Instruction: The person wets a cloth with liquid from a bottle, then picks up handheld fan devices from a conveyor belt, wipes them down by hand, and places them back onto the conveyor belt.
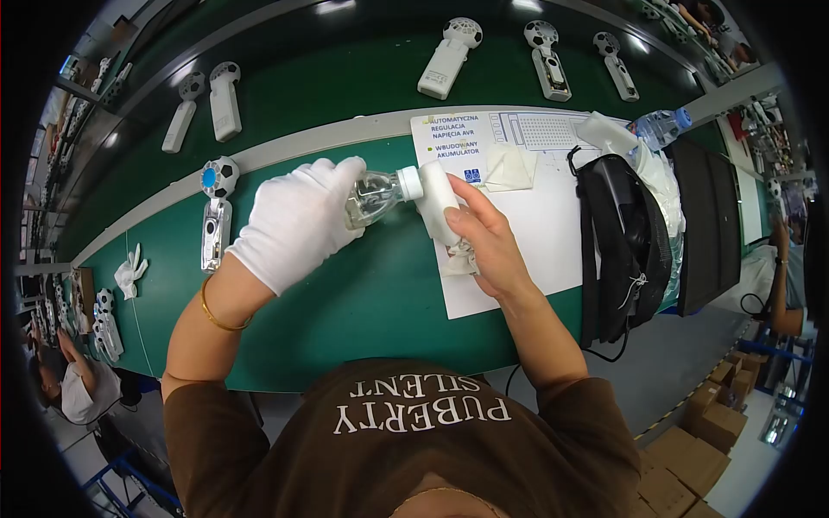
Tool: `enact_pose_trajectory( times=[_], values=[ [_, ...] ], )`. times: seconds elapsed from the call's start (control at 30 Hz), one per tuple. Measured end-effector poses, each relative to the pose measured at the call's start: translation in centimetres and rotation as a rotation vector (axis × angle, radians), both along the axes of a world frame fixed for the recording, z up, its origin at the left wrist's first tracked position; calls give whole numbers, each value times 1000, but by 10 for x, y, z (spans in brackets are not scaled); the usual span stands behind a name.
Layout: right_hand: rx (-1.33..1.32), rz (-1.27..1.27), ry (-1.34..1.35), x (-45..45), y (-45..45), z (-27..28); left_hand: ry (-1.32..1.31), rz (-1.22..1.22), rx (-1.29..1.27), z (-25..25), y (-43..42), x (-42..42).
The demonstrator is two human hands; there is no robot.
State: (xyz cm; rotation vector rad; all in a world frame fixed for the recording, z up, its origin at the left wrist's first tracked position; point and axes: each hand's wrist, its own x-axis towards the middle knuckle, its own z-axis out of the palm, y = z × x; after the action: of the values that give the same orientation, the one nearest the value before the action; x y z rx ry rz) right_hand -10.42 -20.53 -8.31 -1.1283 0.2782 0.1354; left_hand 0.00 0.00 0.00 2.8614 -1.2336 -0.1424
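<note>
Green tabletop (345, 302) spans beneath the work. Above it, the gloved left hand (298, 216) wraps a clear bottle (373, 198) sideways, likely to aim its neck; the half-curled right hand (494, 240) pinches a white block (439, 207) beside the cap (409, 183), apparently steadying it, crumpled tissue (461, 259) at its lower end.

The gloved left grip (298, 223) hides the base of the clear bottle (371, 200). Some fingers of the right grip (490, 240) are partly hidden behind the white piece (439, 207). The chart print on the paper sheet (518, 246) is too small to read. At lower left, a seated person (88, 390) is blurred; the dark rim cuts off the cardboard boxes (686, 453) at lower right.
</note>
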Motion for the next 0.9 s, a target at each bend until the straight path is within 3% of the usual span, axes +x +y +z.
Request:
enact_pose_trajectory(
  times=[0.57, 0.87, 0.9],
  values=[
    [40, -30, 4, -2, -2, -1, 2, -22, 28, 5, -8, -1],
    [-120, -104, -83, -11, -15, 4, 36, -35, 32, 7, -30, 4],
    [-34, -151, -82, -13, -19, 6, 85, -26, -71, 8, -35, 6]
  ],
)
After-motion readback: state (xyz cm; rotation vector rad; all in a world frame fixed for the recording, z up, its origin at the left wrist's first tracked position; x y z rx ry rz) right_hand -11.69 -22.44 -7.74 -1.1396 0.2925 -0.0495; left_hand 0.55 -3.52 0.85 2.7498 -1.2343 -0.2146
